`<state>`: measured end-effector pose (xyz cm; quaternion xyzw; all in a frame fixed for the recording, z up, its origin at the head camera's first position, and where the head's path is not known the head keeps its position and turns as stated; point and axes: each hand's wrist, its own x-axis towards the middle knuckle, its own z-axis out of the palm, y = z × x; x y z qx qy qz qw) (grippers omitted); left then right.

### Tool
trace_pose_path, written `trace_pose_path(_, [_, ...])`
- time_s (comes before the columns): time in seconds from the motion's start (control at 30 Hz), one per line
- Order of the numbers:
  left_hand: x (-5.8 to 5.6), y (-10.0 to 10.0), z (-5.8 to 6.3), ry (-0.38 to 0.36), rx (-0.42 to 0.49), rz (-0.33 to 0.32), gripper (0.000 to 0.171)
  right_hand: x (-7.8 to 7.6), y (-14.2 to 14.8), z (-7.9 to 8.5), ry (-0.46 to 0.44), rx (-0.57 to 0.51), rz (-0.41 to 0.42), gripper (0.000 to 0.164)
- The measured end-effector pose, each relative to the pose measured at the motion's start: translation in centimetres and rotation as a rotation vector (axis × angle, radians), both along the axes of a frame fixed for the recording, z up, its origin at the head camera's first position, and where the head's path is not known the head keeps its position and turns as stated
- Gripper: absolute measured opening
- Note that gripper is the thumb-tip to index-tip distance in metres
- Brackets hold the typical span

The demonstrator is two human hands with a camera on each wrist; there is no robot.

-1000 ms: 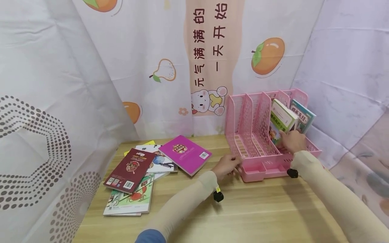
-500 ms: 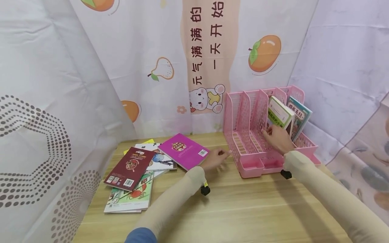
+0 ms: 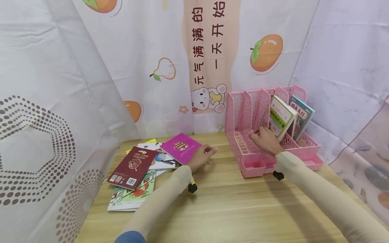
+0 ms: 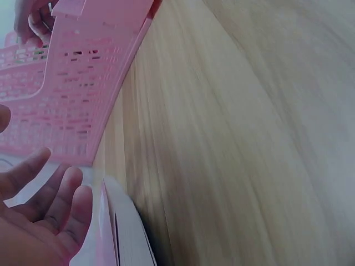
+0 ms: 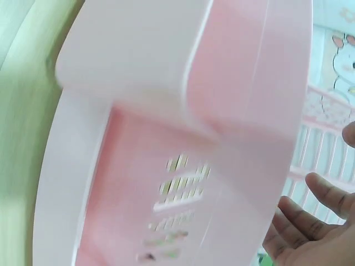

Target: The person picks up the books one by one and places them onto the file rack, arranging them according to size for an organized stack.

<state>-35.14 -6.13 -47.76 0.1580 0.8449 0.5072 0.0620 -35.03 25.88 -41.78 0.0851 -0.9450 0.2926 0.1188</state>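
The left hand (image 3: 200, 158), fingers loose and empty, is near the magenta book (image 3: 182, 147) by the back edge of the table (image 3: 228, 209); the right hand (image 3: 266, 140), fingers relaxed and empty, hangs over the pink rack (image 3: 253, 172)

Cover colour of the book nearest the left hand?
The book is magenta; the head view shows it best.

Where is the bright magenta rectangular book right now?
In the head view, the bright magenta rectangular book lies just left of centre, between the dark maroon book and the pink plastic rack, with the person's left hand overlapping its right end.
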Motion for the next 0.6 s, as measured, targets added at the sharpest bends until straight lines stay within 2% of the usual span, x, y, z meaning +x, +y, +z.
trace_pose_path(0.17, [-0.2, -1.9, -0.2, 0.033, -0.042, -0.01, 0.04, -0.1, -2.1, -0.5, -0.023, 0.007, 0.042, 0.053])
trace_pose_path(0.23, [-0.3, -2.6, -0.2, 0.037, -0.07, 0.008, 0.039, -0.1, -2.8, -0.7, -0.009, 0.007, 0.051, 0.051])
trace_pose_path(0.33, [-0.3, -3.5, -0.2, 0.017, -0.079, 0.052, 0.039, -0.1, -3.9, -0.8, 0.051, 0.013, 0.059, 0.047])
trace_pose_path(0.47, [-0.4, -4.9, -0.2, 0.032, -0.079, 0.078, 0.039, -0.1, -5.4, -0.6, 0.098, 0.037, 0.085, 0.044])
trace_pose_path(0.6, [-0.2, -6.4, -0.4, 0.05, -0.086, 0.072, 0.042, 0.0, -7.0, -0.8, 0.061, 0.033, 0.153, 0.044])
